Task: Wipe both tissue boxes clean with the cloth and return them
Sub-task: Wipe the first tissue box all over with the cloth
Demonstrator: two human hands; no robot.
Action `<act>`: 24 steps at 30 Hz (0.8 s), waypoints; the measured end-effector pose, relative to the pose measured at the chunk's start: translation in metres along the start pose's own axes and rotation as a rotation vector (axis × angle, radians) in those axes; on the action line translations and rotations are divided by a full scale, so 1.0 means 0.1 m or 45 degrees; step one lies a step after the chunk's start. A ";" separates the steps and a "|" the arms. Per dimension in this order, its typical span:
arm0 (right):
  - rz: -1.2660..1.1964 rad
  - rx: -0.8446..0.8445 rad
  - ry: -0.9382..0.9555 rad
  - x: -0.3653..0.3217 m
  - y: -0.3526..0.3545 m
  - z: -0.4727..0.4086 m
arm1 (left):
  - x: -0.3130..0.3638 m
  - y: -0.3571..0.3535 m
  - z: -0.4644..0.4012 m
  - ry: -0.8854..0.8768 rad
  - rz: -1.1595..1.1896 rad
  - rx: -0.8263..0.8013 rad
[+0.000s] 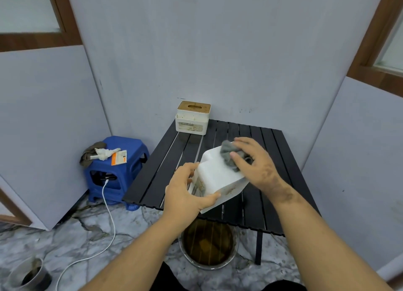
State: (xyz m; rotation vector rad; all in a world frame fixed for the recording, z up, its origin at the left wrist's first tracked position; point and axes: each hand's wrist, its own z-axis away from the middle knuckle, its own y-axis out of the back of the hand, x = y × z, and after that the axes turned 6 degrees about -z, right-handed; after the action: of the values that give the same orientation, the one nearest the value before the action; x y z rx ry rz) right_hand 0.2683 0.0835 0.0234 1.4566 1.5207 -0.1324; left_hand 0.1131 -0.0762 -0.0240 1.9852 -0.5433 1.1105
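A blue stool (117, 160) bearing odds and ends was seen well to the left of the left grip, with a white cable (106, 214) trailing from it across the floor. The left hand (187, 190) was clamped on the near, lower end of a white tissue box (218, 177), thumb beneath and fingers curled over the stained end, so that the box was held tilted above the dark slatted surface (272, 203) and not resting on it. To the right, the right hand (255, 162) was closed on a grey cloth (229, 154), which was pressed against the upper, far part of the same box. Beyond both grips, at the back corner of the surface by the wall, the second tissue box (193, 118) stood upright, its brown lid and front visibly soiled.

The step in hand was judged to be the wiping of the first box; brownish marks remained on the end under the left grip. The next move would call for the box to be turned in the left grip so that the dirty end could be reached by the cloth. The second box appeared not yet cleaned.
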 end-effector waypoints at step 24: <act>0.386 -0.081 0.063 -0.27 -0.29 -0.08 | -0.06 0.01 0.05 0.001 -0.029 0.051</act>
State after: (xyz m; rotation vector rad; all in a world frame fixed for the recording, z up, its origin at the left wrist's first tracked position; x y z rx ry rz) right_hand 0.2352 0.0617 0.0309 1.6298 1.3128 0.1336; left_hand 0.1116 -0.0811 -0.0299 2.0203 -0.5000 1.1162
